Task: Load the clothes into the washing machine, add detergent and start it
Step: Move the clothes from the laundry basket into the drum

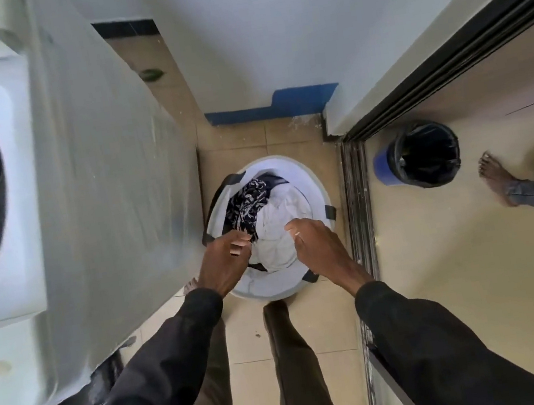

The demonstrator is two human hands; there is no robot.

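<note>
White basket (317, 191): sitting on the tan tile floor (262, 341), just beside the washer, dark handles on its rim.
Patterned cloth (248, 201): dark with pale print, bunched up in the basket's left half.
White cloth (276, 225): crumpled in the right half, touching the patterned cloth.
Left hand (224, 260): down over the basket's near left edge, fingers curled right at the patterned cloth. Gripping or just touching? Cannot tell.
Right hand (319, 248): over the near right side, fingers bent down onto the white cloth. Whether it pinches the cloth, cannot tell.
Washer (101, 192): on the left, wrapped in clear film, a dark round top at the far left edge.
Bin (424, 152): blue with a black liner, beyond the door track (358, 206), well apart from the basket.
Foot (496, 178): another person's, bare, near the bin.
</note>
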